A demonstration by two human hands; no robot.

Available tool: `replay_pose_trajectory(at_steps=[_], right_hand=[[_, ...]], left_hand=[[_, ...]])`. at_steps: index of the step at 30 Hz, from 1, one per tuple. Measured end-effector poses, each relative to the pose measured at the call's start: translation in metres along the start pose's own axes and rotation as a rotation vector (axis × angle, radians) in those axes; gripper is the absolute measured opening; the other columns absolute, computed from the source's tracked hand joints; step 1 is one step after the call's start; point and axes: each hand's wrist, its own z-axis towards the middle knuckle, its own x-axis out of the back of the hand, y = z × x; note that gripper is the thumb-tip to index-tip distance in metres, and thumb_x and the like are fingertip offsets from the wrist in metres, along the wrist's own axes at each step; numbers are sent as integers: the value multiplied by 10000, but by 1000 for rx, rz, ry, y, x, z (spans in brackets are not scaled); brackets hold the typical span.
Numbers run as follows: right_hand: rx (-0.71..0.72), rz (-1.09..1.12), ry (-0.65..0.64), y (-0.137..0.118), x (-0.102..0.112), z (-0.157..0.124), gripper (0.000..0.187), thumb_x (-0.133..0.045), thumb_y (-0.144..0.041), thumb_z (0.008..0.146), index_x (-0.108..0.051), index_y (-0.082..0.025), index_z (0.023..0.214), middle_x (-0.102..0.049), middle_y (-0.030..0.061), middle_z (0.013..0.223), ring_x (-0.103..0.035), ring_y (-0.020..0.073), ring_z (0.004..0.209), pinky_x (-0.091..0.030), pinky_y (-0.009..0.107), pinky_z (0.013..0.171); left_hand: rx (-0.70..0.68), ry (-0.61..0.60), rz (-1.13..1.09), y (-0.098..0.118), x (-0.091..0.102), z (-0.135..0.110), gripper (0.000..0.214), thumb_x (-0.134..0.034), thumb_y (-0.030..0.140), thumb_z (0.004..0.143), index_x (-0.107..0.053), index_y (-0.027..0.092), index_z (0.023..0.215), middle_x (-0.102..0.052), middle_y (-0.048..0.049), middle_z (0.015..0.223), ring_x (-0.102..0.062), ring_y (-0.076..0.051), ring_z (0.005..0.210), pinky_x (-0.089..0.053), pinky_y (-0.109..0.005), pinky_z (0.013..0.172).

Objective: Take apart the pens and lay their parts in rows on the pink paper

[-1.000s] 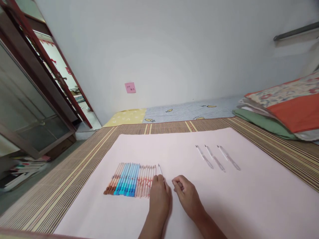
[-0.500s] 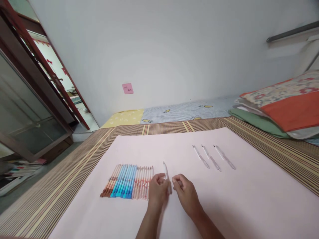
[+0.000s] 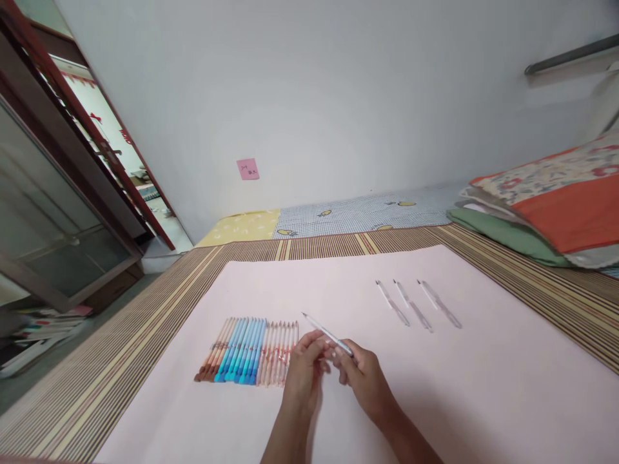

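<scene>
My left hand (image 3: 304, 374) and my right hand (image 3: 363, 380) both pinch one thin white pen (image 3: 323, 332), held just above the pink sheet (image 3: 459, 386) with its tip pointing up and to the left. Directly left of my left hand lies a tight row of several pens (image 3: 249, 350), brown, blue and pale pink, side by side. Three clear pens (image 3: 416, 303) lie apart on the sheet further back to the right, out of reach of both hands.
The pink sheet lies on a striped mat (image 3: 116, 374). A folded orange and green quilt (image 3: 546, 212) sits at the right. A glass door (image 3: 53, 212) and stacked books (image 3: 39, 325) are on the left. A pink note (image 3: 247, 169) sticks to the wall.
My left hand lifted the white pen off the right end of the row. My right hand has taken hold of it too, and the pen has tilted from upright to pointing left.
</scene>
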Motion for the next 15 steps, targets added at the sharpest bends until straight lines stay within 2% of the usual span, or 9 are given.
replay_pose_trajectory(at_steps=[4,6,9,11,13,15], right_hand=[[-70,147,-163,-4,2,-2,418,-505,-547,921,-633,-172,788,-585,-9,644,-523,107,505,-386,227,489],[-107,209,-222,-5,2,-1,444,-508,-576,915,-647,-163,830,-599,-3,656,-530,103,491,-376,224,471],[-128,289,-163,-5,3,1,481,-530,-603,899,-654,-161,1044,-600,-10,665,-535,102,475,-361,216,440],[-137,329,-83,-6,5,3,502,-569,-605,877,-647,-160,1095,-579,-23,641,-527,99,471,-358,210,434],[-139,325,-28,-6,7,5,472,-605,-599,853,-667,-157,1004,-570,-26,629,-513,92,467,-357,209,436],[-147,264,-14,-5,10,6,431,-610,-586,848,-655,-159,820,-558,-26,589,-490,88,449,-342,211,431]], left_hand=[[-19,54,-201,12,3,1,279,-792,290,718,-716,124,929,-636,10,656,-555,-80,558,-419,-191,512],[-46,48,-228,16,6,0,297,-821,304,707,-729,110,912,-630,11,640,-550,-73,561,-441,-189,545],[-74,24,-176,16,6,0,304,-839,321,702,-731,104,886,-641,3,654,-559,-71,579,-446,-184,575],[-70,13,-124,13,4,0,298,-834,335,713,-726,110,875,-635,5,643,-550,-71,572,-428,-182,562],[-59,-15,-64,8,1,1,305,-826,356,720,-719,112,868,-625,4,614,-536,-76,555,-407,-187,542],[-53,-36,-7,4,-3,2,323,-830,369,710,-714,113,867,-632,-3,604,-525,-79,541,-397,-192,535]])
